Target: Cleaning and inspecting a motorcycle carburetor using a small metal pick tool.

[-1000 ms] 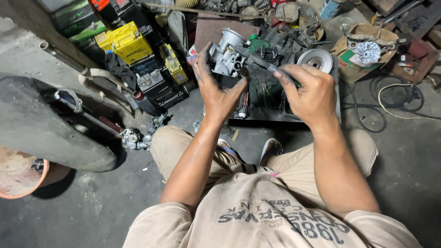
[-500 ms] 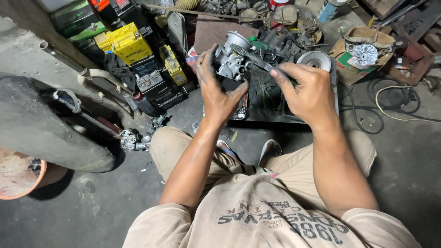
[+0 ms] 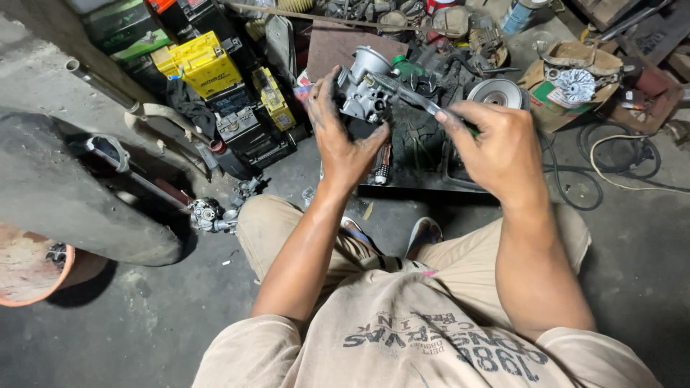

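We noted little change over the last second — the left hand stayed cupped under the grey carburettor, fingers curled round its body, held above the dark tray. The right hand had kept its pinch on a slim metal tool, tip against the carburettor; the work looked mid-adjustment, grip unshifted. Containers, from the left: an orange basin, contents unclear; the tray with a dark part in it; an open cardboard box holding a finned metal piece.
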